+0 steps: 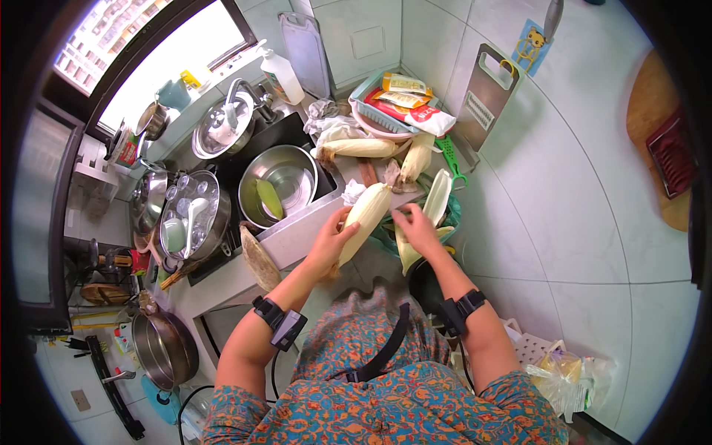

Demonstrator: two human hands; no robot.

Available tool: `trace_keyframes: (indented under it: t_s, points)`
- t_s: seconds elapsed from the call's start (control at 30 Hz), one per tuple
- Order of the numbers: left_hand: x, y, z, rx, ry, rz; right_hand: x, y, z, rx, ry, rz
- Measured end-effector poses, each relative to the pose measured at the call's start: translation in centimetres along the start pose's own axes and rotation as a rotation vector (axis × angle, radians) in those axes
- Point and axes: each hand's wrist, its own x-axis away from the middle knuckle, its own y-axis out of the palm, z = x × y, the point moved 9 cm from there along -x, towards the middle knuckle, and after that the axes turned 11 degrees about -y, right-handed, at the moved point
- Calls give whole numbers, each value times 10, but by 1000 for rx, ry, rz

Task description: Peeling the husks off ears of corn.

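My left hand [332, 240] holds a pale ear of corn [364, 219] around its middle, and the ear tilts up to the right. Just right of its upper end is my right hand [416, 227], fingers bent and apart from the ear. A strip of corn husk [408, 253] shows under the right hand; I cannot tell whether the fingers grip it. Another curved husk leaf [438, 196] stands up from a green plastic bag [455, 214] behind that hand. Two more ears, one lying [361, 148] and one slanted [418, 158], rest on the counter ahead.
Left of my hands, a steel basin [308, 158] in the sink holds a green husk leaf [269, 197]. A brownish husk-covered ear [258, 261] lies on the counter edge. Further left stands a pot of glassware [221, 194]. A green peeler [449, 154] lies beside a basket of packets [370, 105].
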Motion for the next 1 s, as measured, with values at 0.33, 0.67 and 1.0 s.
trace_keyframes:
  t_s: [0.33,0.67,1.0]
  points:
    - [-19,23,16,-225,183,-20,1,21,-48,-686,42,147]
    - [-17,29,42,-797,393,229,1,9,-47,-694,-25,197]
    - [-4,49,47,-959,460,342,4,-1,-49,-702,-53,248]
